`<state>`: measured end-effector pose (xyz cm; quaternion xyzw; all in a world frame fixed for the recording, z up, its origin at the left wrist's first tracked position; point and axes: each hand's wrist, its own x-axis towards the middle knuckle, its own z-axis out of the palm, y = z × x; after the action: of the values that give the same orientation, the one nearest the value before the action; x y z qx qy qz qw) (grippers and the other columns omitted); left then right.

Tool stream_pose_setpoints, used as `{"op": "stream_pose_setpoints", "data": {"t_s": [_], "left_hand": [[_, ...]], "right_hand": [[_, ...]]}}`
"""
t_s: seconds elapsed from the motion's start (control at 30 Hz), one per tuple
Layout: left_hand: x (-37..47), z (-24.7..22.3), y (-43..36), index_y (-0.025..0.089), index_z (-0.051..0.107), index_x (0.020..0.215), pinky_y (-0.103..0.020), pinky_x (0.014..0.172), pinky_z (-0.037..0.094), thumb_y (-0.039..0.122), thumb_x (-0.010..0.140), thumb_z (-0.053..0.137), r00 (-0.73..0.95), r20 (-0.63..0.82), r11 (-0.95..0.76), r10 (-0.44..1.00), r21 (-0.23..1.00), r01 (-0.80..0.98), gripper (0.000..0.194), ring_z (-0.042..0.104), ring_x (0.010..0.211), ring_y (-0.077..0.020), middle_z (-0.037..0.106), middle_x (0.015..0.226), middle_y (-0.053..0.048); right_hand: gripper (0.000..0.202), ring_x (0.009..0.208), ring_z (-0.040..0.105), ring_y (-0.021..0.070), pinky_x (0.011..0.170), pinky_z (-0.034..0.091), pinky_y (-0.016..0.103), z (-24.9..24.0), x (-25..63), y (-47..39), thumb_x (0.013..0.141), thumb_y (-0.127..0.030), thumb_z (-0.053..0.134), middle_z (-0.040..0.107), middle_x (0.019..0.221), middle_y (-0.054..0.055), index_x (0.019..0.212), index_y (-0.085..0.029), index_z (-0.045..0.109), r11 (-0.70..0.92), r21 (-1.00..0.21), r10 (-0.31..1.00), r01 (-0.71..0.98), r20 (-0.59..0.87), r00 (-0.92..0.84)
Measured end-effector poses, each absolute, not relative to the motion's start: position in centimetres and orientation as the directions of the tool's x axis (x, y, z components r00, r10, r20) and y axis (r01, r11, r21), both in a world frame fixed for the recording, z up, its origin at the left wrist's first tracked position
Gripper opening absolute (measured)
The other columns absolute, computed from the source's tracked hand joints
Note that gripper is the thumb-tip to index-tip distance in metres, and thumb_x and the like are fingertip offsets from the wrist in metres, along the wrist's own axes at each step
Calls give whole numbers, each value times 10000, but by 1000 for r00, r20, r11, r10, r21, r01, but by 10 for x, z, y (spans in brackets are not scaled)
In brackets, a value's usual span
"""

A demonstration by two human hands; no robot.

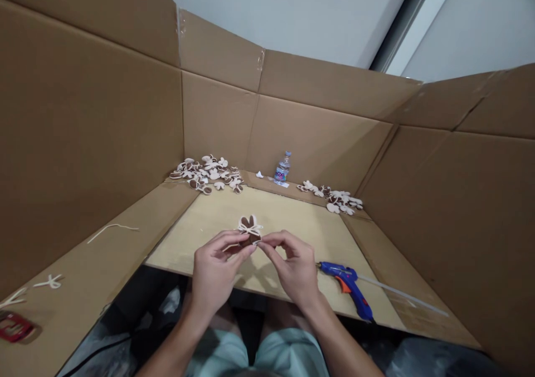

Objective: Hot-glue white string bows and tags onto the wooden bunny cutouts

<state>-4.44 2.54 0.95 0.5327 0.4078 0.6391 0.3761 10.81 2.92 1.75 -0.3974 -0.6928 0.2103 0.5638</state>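
Both hands' fingers (246, 250) are pinching the bunny (253, 237) low down; pulling unevenly there could be skewing its bow (249, 229) or loosening the edge.

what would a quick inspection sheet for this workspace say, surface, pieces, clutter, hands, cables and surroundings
surface: pale board, cardboard strips along its sides and back
job's things: small brown piece with white bow, held up; left pile and right pile of similar pieces; blue glue gun, clear stick in its rear
clutter: bottle at back; loose white cord and red object at left
grippers: left hand and right hand, fingers at the brown piece
cables: dark cord-like line at lower left; glue gun's cord unclear
surroundings: tall cardboard walls on three sides
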Motion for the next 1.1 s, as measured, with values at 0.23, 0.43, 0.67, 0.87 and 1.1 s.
{"op": "stream_pose_setpoints", "data": {"t_s": [0.23, 0.43, 0.67, 0.87, 1.1], "left_hand": [[-48, 12, 26, 190, 692, 804, -179, 727, 521, 224, 723, 765, -38, 265, -267, 964, 945, -188, 114, 670, 803, -133, 713, 841, -6], [-48, 9, 30, 185, 687, 802, -192, 735, 497, 218, 713, 774, 81, 223, -191, 972, 938, -289, 129, 648, 802, -132, 709, 836, -5], [-51, 5, 33, 175, 725, 880, -242, 793, 484, 246, 755, 727, 151, 176, -138, 973, 963, -230, 144, 643, 856, -169, 726, 908, -48], [-50, 16, 29, 159, 694, 844, -262, 791, 482, 211, 757, 697, 187, 233, -205, 954, 966, -158, 101, 632, 846, -182, 704, 872, -55], [-45, 7, 34, 172, 606, 787, -236, 721, 493, 199, 674, 779, 186, 242, -207, 952, 959, -192, 208, 618, 784, -151, 647, 793, -4]], "right_hand": [[289, 535, 568, 100, 542, 450, 206, 30, 110, 35, 659, -273, 809, 637, 587, -43, 851, -178, 616, 271, -962, 957, -28, 272, -105], [444, 602, 582, 90, 613, 480, 209, 21, 120, 47, 488, -148, 886, 635, 650, -52, 846, -178, 626, 83, -971, 959, -224, 139, -247], [316, 703, 611, 108, 673, 488, 234, 23, 132, 44, 695, -200, 786, 660, 795, -9, 962, -200, 616, 158, -965, 929, -209, 216, -299], [450, 652, 602, 118, 649, 478, 250, 26, 128, 39, 791, -265, 708, 640, 733, -27, 1204, -237, 531, 211, -971, 922, -113, 236, -306], [224, 743, 618, 128, 705, 492, 267, 17, 129, 37, 768, -290, 732, 667, 904, 15, 958, -209, 646, 207, -975, 923, -75, 220, -316]]}}
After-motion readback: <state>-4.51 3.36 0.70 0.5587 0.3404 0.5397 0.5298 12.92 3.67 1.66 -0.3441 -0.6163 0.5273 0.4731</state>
